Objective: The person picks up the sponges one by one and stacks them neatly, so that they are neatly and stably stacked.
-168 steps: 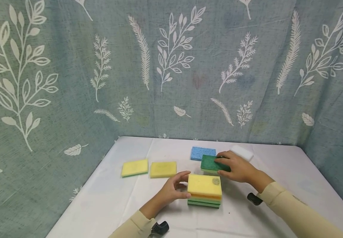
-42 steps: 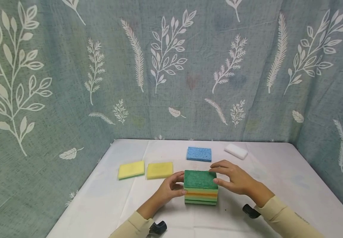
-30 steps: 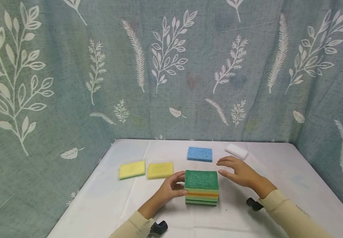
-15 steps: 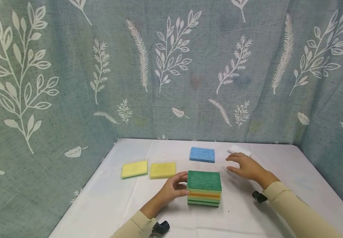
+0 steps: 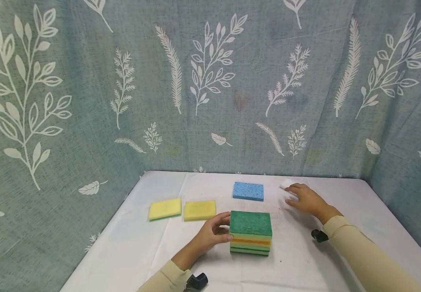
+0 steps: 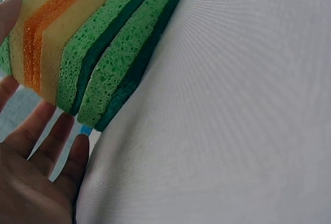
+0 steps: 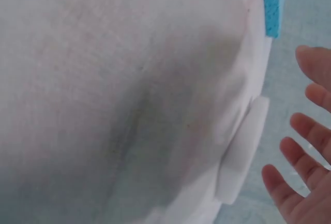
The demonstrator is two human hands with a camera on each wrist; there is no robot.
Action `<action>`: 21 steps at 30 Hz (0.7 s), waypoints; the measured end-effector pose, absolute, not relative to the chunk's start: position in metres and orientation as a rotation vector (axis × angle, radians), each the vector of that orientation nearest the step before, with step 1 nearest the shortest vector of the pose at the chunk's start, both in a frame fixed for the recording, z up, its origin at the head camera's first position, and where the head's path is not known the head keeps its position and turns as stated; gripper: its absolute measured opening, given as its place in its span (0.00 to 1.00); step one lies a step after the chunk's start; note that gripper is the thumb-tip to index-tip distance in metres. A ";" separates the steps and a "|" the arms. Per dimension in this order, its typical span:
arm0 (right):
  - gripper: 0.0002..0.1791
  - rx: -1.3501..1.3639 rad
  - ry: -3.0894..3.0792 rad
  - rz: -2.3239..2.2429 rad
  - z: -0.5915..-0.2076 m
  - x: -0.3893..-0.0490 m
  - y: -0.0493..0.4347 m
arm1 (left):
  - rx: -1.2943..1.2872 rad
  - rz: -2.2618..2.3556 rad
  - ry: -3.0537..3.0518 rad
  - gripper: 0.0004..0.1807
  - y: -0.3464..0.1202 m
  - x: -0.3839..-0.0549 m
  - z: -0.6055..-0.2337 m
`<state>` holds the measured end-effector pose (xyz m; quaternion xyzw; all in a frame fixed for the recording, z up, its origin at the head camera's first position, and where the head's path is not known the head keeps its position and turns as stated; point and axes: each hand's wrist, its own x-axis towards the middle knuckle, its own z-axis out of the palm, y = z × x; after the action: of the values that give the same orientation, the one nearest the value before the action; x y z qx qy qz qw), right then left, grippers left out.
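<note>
Right hand [image 5: 307, 200] farther out, fingers [image 7: 309, 131] parted and empty, white sponge [image 7: 243, 151] close beneath, contact unclear.

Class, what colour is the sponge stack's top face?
Top face: dark green, clearest in the head view.

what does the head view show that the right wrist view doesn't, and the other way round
Only the head view: the stack of sponges, the left hand at its side, the left yellow sponge and the right yellow sponge.

Only the right wrist view: the white block uncovered by the right hand, whose fingers show spread; from the head, the hand hides most of it.

Both: right hand, white block, blue sponge, white cloth.
</note>
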<state>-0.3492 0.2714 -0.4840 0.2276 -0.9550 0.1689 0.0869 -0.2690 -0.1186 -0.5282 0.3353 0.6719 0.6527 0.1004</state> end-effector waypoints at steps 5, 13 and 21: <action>0.26 0.605 -2.855 0.499 -0.489 -0.356 0.275 | 1.005 1.921 2.003 0.38 -0.119 -0.268 -0.528; 0.27 0.516 -2.901 0.524 -0.495 -0.367 0.278 | 0.988 1.937 1.987 0.38 -0.119 -0.269 -0.535; 0.30 0.435 -2.952 0.483 -0.500 -0.378 0.280 | 0.932 1.923 1.974 0.38 -0.120 -0.271 -0.532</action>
<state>-0.3781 0.2802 -0.4997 0.1437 -0.9749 0.1593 0.0592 -0.2706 -0.1201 -0.5323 0.3182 0.6739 0.6566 0.1160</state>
